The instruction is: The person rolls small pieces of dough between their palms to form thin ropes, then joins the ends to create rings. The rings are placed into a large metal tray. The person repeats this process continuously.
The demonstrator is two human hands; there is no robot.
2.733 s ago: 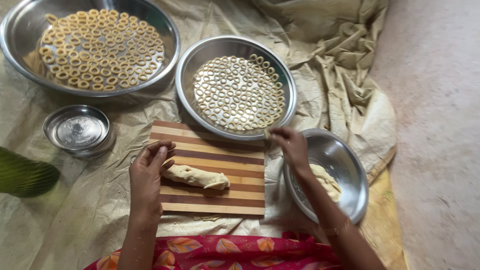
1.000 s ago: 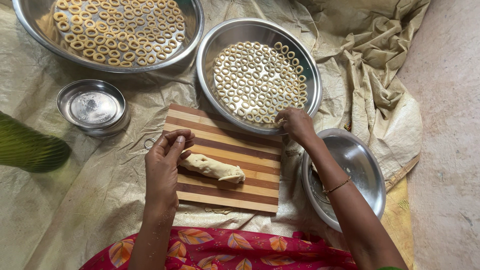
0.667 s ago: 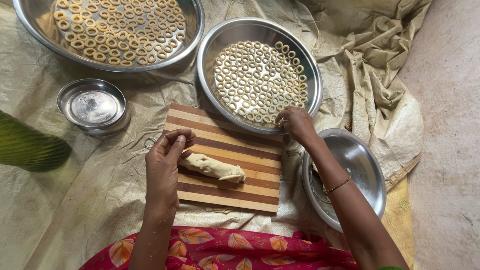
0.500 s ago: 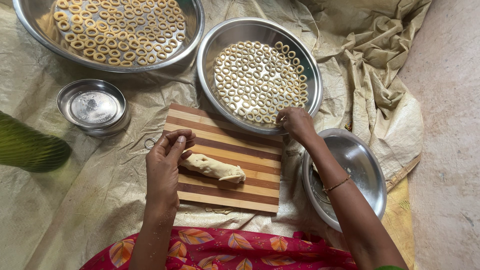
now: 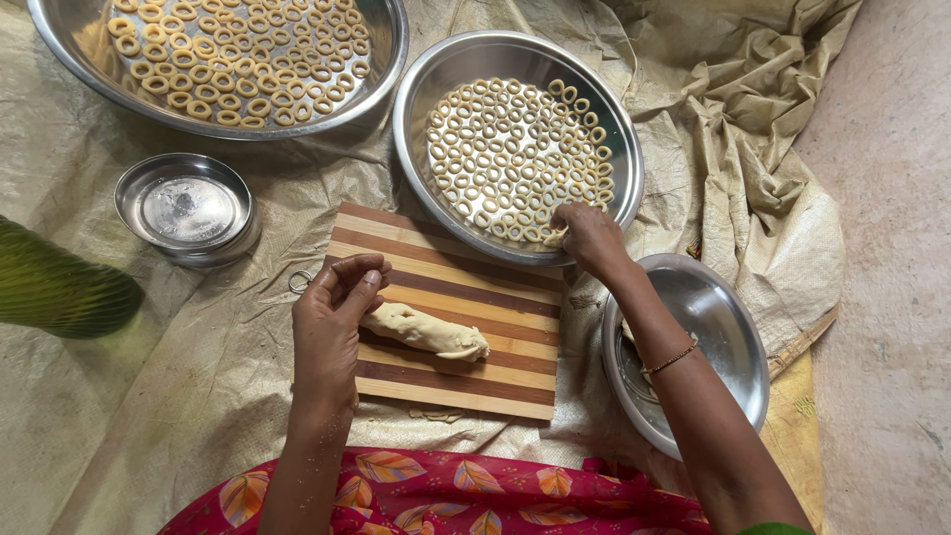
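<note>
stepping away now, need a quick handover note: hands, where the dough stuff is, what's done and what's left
Left hand: rests on the striped board, touching the dough log.
Right hand: at the near rim of the middle tray, fingers on a dough ring.
Done: that tray and the far tray are full of rings.
Left: the dough log, and dough in the bowl.

Home cooking spot, set up on the floor. Shown by: creased tan sheet (image 5: 149, 396) spread over a bare reddish floor (image 5: 892, 248); striped wooden board (image 5: 466, 327) laid flat on the sheet; steel trays (image 5: 416, 149) filled with small dough rings (image 5: 515, 159); dough roll (image 5: 426, 332) on the board; steel bowl (image 5: 738, 347) and small lidded steel tin (image 5: 188, 208) beside it. Seated on the ground, patterned red cloth (image 5: 446, 495) at the near edge.
</note>
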